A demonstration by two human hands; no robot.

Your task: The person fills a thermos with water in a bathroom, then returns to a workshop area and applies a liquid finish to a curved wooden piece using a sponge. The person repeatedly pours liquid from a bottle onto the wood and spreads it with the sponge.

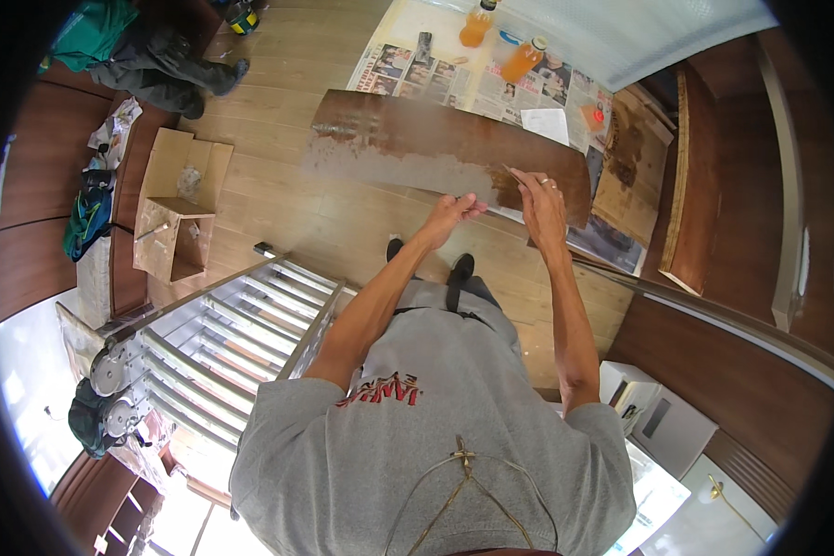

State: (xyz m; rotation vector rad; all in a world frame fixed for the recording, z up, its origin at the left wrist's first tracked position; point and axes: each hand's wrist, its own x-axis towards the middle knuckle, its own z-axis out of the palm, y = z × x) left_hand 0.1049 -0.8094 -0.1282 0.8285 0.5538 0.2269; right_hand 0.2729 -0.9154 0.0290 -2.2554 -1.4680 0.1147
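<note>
A long brown board [417, 130] lies in front of me, its near left side covered by a pale greyish patch with a ragged edge. My right hand [541, 202] is over the board's right part, fingers closed round a small thin tool [509, 170] whose kind I cannot make out. The tool's tip is at a darker, wet-looking brown spot where the grey patch ends. Just left of it, my left hand [450, 219] is at the board's near edge with the fingers curled together. Whatever they may hold is too small to tell.
Newspaper [435, 79] covers the surface behind the board, with two bottles of orange liquid [524, 60], a dark small block [423, 46] and white paper [547, 125]. A metal ladder [241, 334] and open cardboard box [178, 218] are left. Another person's legs [171, 69] show far left.
</note>
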